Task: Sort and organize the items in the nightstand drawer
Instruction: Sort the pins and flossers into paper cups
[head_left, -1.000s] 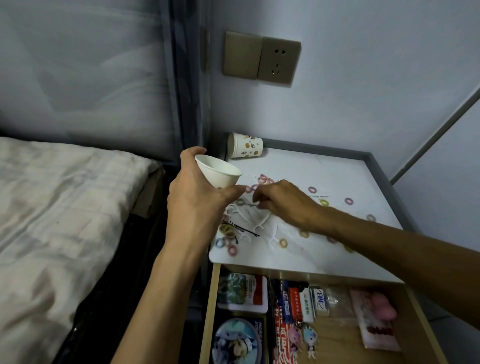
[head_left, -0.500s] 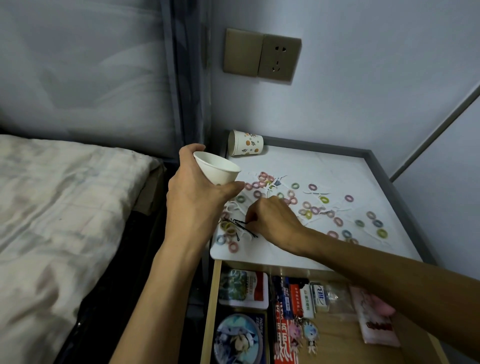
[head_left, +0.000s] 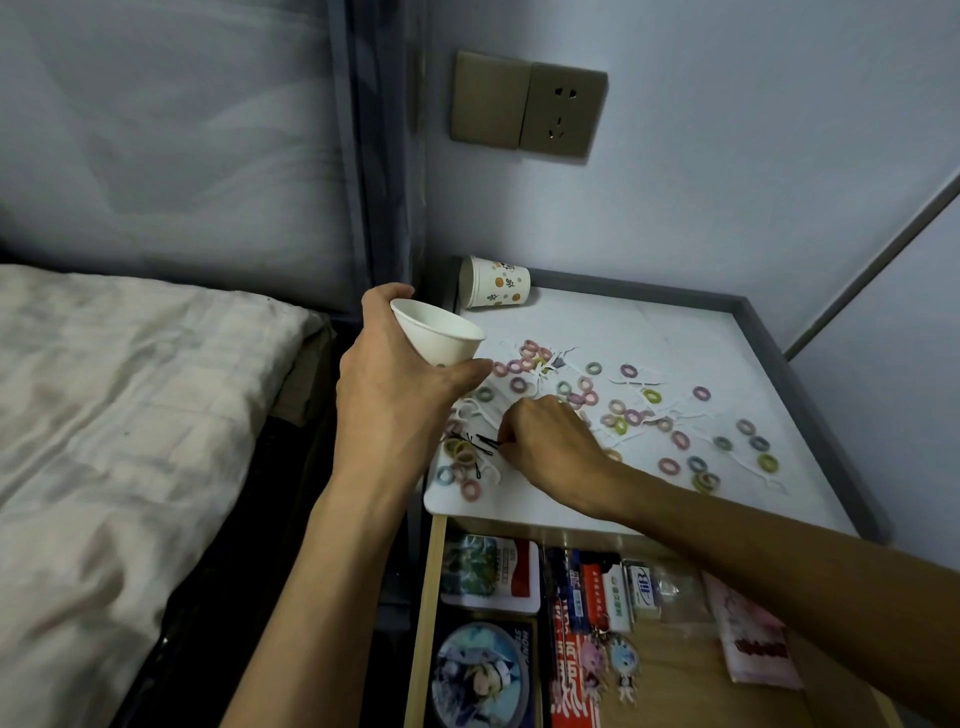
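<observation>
Black hairpin (head_left: 487, 442) sitting at fingertips of right hand (head_left: 551, 441), which is pinching its end; left hand (head_left: 395, 400) gripping tilted white cup (head_left: 435, 338) just up-left of right hand; hair ties (head_left: 628, 370) lying scattered beyond right hand
</observation>
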